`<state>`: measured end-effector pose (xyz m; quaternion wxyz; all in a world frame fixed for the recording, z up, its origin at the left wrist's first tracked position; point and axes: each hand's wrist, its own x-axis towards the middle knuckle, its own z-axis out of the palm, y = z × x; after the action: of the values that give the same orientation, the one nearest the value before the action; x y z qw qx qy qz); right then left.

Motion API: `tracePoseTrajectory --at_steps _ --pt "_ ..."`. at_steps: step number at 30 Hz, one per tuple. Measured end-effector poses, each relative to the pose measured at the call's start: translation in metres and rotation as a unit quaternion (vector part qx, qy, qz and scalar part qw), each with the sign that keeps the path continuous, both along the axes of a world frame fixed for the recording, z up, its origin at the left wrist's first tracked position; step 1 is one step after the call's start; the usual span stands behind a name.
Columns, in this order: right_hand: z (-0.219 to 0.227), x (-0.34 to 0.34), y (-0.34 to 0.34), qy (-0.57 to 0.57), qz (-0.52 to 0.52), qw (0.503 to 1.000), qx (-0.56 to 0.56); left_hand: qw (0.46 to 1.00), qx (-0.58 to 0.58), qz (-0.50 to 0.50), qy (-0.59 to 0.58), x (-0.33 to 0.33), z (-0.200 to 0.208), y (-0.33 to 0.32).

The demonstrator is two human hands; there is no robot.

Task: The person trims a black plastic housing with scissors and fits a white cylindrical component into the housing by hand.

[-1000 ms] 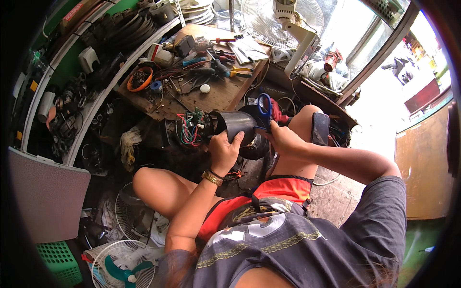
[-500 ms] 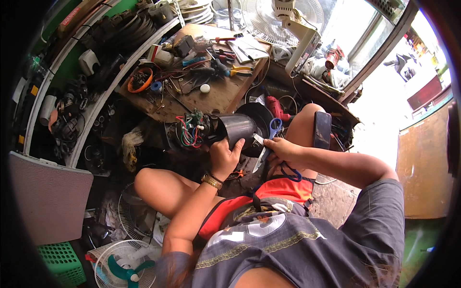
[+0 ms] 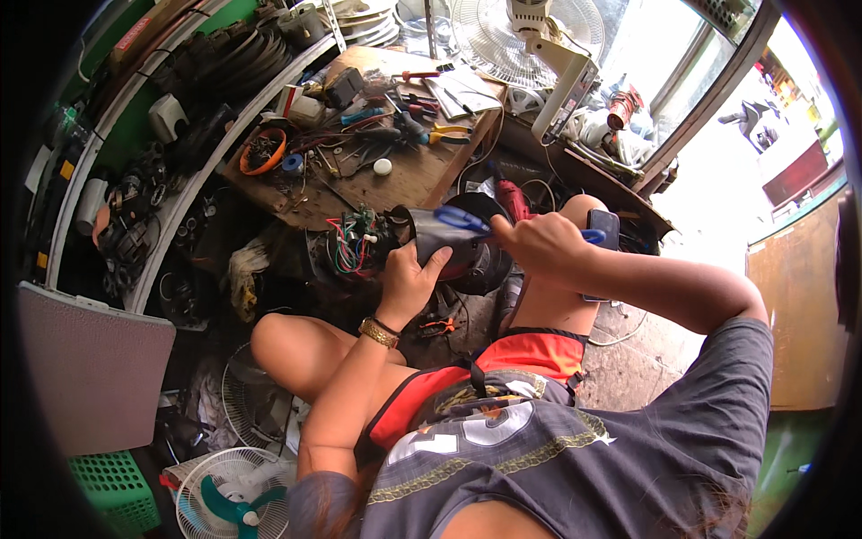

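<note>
Wooden and cluttered, the workbench [image 3: 395,184] fills the upper middle, strewn with pliers, screwdrivers, an orange ring [image 3: 263,151] and a small white ball [image 3: 382,166]. Behind it stands a white pedestal fan [image 3: 530,36], and a second fan with teal blades [image 3: 235,499] lies at the lower left beside a green plastic crate [image 3: 112,490]. In front of the bench, above the person's knees, sits the dark fan motor housing [image 3: 440,238], with a bundle of red, green and white wires [image 3: 350,247] sticking out of its left end. The left hand [image 3: 409,283], a gold bracelet [image 3: 379,333] at its wrist, is clamped around the housing from below, thumb up against its side. The right hand [image 3: 539,242] is closed on blue-handled scissors [image 3: 467,220], whose tip meets the top of the housing. The 2 hands are close together, just apart. A dark phone [image 3: 603,226] rests on the right knee.
</note>
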<state>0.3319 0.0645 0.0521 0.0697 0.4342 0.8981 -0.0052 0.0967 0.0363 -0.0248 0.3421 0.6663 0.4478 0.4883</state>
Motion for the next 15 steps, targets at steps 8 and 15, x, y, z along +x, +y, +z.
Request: tracePoseTrajectory --at_steps 8,15 --pt "0.009 -0.013 -0.001 0.095 -0.17 0.953 -0.233 0.997 0.008 0.067 -0.034 0.01 -0.004 -0.006" --pt "-0.033 -0.01 -0.011 0.265 -0.264 0.874 -0.311 0.995 0.031 0.092 -0.027 0.012 -0.005 -0.01"
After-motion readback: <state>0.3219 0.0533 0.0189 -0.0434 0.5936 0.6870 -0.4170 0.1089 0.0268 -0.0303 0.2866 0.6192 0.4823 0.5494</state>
